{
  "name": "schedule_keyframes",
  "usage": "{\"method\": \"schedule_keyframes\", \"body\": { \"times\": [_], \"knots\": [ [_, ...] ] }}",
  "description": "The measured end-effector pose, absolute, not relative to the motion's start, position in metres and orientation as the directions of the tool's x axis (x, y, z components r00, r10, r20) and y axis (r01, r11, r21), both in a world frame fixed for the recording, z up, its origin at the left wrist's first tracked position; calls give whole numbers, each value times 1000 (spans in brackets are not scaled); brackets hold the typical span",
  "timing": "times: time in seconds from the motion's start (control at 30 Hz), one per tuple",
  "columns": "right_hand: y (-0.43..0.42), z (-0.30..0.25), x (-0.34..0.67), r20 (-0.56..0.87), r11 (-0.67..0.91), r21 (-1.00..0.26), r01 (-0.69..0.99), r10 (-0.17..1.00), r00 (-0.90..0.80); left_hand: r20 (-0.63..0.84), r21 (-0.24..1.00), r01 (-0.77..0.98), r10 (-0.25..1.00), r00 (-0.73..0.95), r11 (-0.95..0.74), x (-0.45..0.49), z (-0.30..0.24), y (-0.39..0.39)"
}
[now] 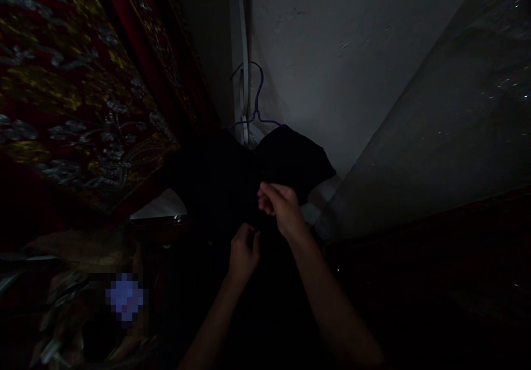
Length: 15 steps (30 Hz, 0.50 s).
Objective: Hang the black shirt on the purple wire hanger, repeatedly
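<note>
A black garment (219,185) hangs on a purple hanger (256,102) in the middle of the view, in front of a grey wall (332,55). The hanger's hook is up beside a pale vertical strip (244,32), and one sleeve of the garment spreads out to the right against the wall. Both hands are in front of the dark cloth. The right hand (282,204) is the higher one, its fingers curled in and the thumb lying along them; the left hand (244,251) is lower, fingers bent with a gap showing beside the thumb. The scene is so dark that I cannot tell whether either grip has hold of the cloth or is just in front of it. On the left is a red cloth (91,93) with gold and silver flower patterns. A blurred bluish patch (124,297) shows below it at lower left, and a dim, glinting sheet (423,137) slants across the right side
</note>
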State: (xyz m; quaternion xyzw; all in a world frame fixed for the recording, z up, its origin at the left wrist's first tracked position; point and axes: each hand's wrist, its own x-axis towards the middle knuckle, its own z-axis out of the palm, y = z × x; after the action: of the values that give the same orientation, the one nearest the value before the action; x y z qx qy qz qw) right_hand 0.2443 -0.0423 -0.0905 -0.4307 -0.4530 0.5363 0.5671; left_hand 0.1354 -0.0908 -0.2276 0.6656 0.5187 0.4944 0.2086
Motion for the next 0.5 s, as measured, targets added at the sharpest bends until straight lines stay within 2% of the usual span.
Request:
{"method": "schedule_keyframes", "body": {
  "times": [0.13,0.27,0.3,0.37,0.43,0.5],
  "knots": [
    [-20,-28,244,236,241,-950,-199,971,48,408,790,495,913,18,-363,138,-220,-82],
    [-34,-21,243,370,375,-909,-184,927,63,336,773,480,910,244,-414,119,-166,-69],
    [-39,-23,244,380,384,-907,-171,923,55,390,758,458,886,250,-464,113,-147,-66],
    [-46,-27,246,394,392,-911,-129,919,14,590,692,403,791,162,-599,102,-108,-60],
    [-49,-26,248,430,426,-901,-82,902,-31,744,563,413,656,123,-716,94,-71,-53],
    [-47,-23,249,491,490,-871,-33,869,-60,809,410,481,553,201,-775,90,-43,-44]
  ]
}}
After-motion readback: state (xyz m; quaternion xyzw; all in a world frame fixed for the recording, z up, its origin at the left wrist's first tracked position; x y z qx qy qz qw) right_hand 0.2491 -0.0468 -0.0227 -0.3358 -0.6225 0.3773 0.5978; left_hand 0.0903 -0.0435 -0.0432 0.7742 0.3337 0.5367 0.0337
